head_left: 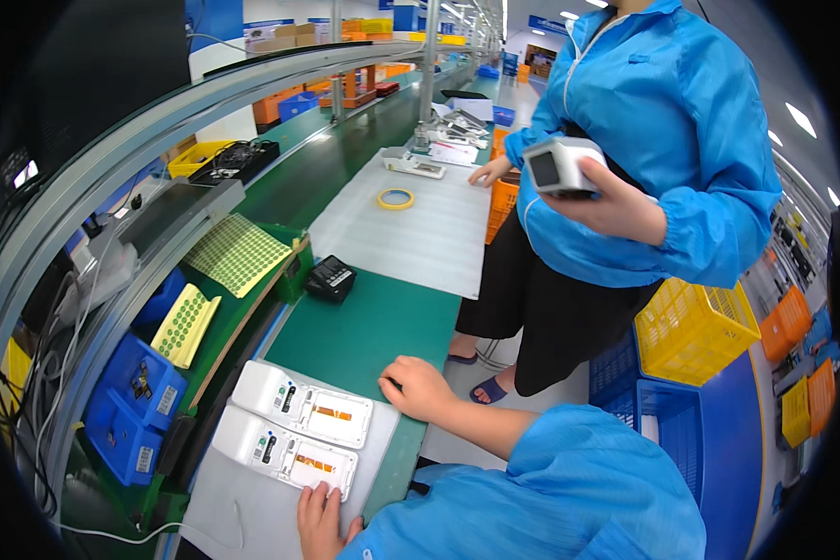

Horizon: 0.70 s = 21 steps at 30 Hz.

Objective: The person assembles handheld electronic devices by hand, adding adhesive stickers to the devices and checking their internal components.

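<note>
Two long white plastic device housings (243, 435) lie side by side on a pale sheet (217, 495). Orange strips show in the recessed frame of each one. At the lower edge, my left hand (321, 523) has its fingers stretched out, their tips touching the frame end of the nearer housing. My right hand (418, 388) rests by the bench's edge, just beyond the end of the farther housing (262, 386). Its fingers are curled in, and nothing shows in them.
Across the bench corner stands a co-worker, holding a white device with a dark screen (558, 166). A black box-shaped device (330, 278) sits on the green mat (369, 322). Farther along lies a yellow tape roll (396, 199). Blue parts bins (133, 392) stand left.
</note>
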Tool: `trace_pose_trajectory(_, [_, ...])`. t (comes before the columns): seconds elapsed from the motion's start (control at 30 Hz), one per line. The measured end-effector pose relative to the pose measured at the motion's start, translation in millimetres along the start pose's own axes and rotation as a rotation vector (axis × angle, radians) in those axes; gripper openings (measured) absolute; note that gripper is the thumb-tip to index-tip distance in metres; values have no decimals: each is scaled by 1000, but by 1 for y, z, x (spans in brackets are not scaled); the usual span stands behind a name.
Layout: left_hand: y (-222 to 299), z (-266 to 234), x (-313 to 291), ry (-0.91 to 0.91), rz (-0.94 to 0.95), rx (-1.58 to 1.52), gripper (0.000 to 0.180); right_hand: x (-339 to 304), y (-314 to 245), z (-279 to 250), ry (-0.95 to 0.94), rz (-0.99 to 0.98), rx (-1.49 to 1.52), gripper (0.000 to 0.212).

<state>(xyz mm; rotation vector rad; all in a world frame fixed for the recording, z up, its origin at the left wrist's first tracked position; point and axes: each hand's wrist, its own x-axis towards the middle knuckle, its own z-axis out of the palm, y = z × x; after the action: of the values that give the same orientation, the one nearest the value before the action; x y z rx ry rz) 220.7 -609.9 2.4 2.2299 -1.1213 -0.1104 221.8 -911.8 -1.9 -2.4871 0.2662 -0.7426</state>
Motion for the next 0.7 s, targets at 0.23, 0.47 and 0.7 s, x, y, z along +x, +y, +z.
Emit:
trace_pose_trajectory(0.23, [-1,5,-2,58,26,-2,53,0,0,0,-24,8,-1,14])
trace_pose_trajectory(0.47, [1,6,-2,47,-28,-20,54,1,-3,-1,-41,20,-6,14])
trace_pose_trajectory(0.7, [-4,5,-1,44,-28,-35,57,2,0,3,-30,13,9,13])
